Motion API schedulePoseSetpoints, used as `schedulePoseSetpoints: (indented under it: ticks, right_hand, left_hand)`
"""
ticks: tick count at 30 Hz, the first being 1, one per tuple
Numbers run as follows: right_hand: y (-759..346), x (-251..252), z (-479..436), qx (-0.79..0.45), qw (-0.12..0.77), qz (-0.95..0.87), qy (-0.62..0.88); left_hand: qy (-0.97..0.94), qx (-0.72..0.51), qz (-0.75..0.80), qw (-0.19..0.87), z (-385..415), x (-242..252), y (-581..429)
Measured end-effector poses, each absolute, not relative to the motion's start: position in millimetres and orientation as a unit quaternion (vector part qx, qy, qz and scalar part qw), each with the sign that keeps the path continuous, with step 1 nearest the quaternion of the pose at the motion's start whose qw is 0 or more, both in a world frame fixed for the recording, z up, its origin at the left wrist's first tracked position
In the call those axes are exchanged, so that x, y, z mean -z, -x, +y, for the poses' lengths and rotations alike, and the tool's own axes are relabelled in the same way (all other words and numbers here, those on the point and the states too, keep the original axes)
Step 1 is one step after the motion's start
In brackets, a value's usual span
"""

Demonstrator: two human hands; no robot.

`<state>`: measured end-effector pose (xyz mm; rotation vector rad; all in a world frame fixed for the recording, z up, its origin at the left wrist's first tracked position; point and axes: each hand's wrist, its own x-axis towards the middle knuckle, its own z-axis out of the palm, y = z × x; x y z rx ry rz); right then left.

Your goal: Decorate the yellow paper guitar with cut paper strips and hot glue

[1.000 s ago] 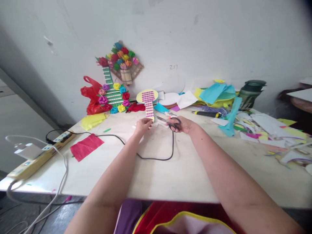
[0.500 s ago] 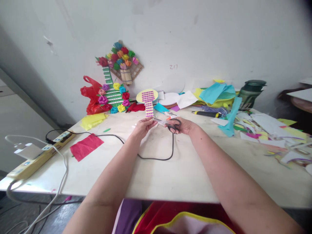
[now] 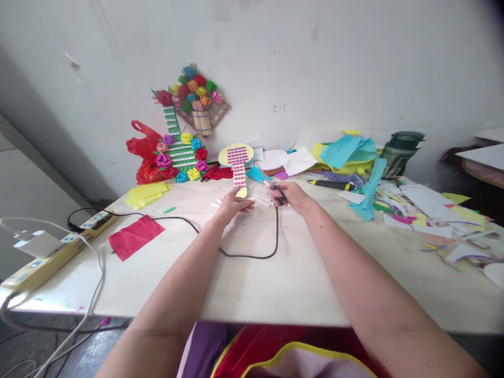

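Observation:
Black-handled scissors [image 3: 280,195] are in my right hand [image 3: 293,197], their blades tilted away toward the back left. Beside it, my left hand [image 3: 233,206] is low over the table with its fingers stretched out and slightly apart. Its thumb is at the lower end of a yellow paper piece [image 3: 241,192] with rows of purple strips and a round top; whether they touch, I cannot tell. Narrow white strips [image 3: 260,200] lie between my hands. A black cable [image 3: 252,257] loops across the table in front of them.
Paper flowers on a green striped stand [image 3: 183,155] lean at the back left near a red plastic bag [image 3: 147,152]. Paper scraps [image 3: 425,210] and a dark green bottle [image 3: 401,155] occupy the right. A power strip [image 3: 51,257] runs along the left edge. A black-yellow cutter [image 3: 331,184] lies behind.
The scissors have turned from pointing left toward my left hand to pointing away. My left fingers have gone from a pinch at the blade tips to stretched out.

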<state>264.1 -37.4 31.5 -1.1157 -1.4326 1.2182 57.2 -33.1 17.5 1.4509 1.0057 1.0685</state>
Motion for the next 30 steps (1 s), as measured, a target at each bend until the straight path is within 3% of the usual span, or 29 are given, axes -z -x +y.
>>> schedulePoseSetpoints:
  ticks: [3, 7, 10, 14, 21, 30]
  right_hand:
    - [-259, -27, -31, -0.361, 0.468, -0.612, 0.525]
    - [-249, -24, -34, -0.116, 0.329, -0.68, 0.645]
    - [-238, -26, -41, -0.01, 0.238, -0.703, 0.67]
    - [-226, -26, -45, 0.034, 0.154, -0.738, 0.656]
    - [-214, -25, -46, 0.064, 0.102, -0.77, 0.627]
    - [-213, -29, -49, 0.045, 0.098, -0.748, 0.654]
  left_hand:
    - [-0.68, -0.389, 0.477, 0.399, -27, -15, -56]
    - [-0.757, -0.358, 0.498, 0.225, -18, -14, -52]
    - [-0.76, -0.392, 0.489, 0.171, -15, -17, -45]
    - [-0.702, -0.407, 0.532, 0.241, -17, -24, -30]
    - [-0.606, -0.431, 0.433, 0.509, -27, -30, -32]
    - [-0.62, -0.462, 0.413, 0.481, -26, -30, -32]
